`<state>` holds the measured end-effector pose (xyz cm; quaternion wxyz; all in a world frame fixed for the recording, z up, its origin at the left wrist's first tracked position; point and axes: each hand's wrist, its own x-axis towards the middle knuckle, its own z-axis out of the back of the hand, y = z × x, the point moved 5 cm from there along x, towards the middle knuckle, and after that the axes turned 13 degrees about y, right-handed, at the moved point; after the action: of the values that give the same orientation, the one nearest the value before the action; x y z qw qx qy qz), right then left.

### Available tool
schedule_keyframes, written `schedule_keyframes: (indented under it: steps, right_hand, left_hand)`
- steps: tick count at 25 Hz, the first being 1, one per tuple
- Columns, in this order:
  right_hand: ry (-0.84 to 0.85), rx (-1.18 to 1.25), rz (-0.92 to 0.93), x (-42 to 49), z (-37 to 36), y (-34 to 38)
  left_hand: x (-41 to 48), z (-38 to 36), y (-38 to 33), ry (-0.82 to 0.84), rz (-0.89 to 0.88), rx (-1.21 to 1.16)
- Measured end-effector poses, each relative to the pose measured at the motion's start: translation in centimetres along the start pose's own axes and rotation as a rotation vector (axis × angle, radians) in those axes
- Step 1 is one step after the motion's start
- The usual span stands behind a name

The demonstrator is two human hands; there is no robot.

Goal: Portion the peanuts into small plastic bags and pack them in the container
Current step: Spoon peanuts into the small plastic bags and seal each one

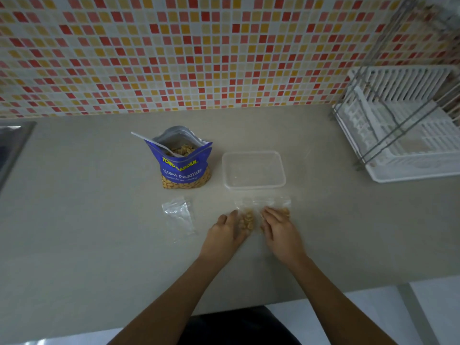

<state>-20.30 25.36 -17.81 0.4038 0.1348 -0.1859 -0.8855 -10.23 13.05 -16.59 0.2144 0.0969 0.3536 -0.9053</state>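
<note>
A blue bag of salted peanuts (183,165) stands open on the counter with a white plastic spoon (151,141) stuck in it. To its right sits a clear, lidless plastic container (254,169). In front of the container lie small clear bags holding peanuts (247,220). My left hand (230,229) rests on the left side of one bag, fingers bent around it. My right hand (277,226) lies over a second small bag with peanuts (285,210), fingers fairly straight. A small clear bag with nothing in it (179,211) lies further left.
A white dish rack with a wire frame (403,130) stands at the right back. The corner of a steel sink (12,140) shows at the far left. A mosaic tiled wall (199,51) runs behind the counter, whose front edge lies near my body.
</note>
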Motion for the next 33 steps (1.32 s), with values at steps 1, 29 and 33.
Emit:
schedule_keyframes:
  steps: [1,29,33]
  right_hand:
    - [-0.031,0.007,0.016,0.0,0.7,0.7]
    - [0.152,0.899,-0.307,7.4,-7.9,13.4]
    - [0.036,0.817,-0.406,7.3,-6.1,11.3]
  left_hand:
    - [-0.3,0.8,0.3,-0.046,-0.021,0.053]
    - [-0.1,10.7,15.5,-0.015,-0.089,0.042]
    - [0.0,10.8,15.9,0.023,-0.102,0.063]
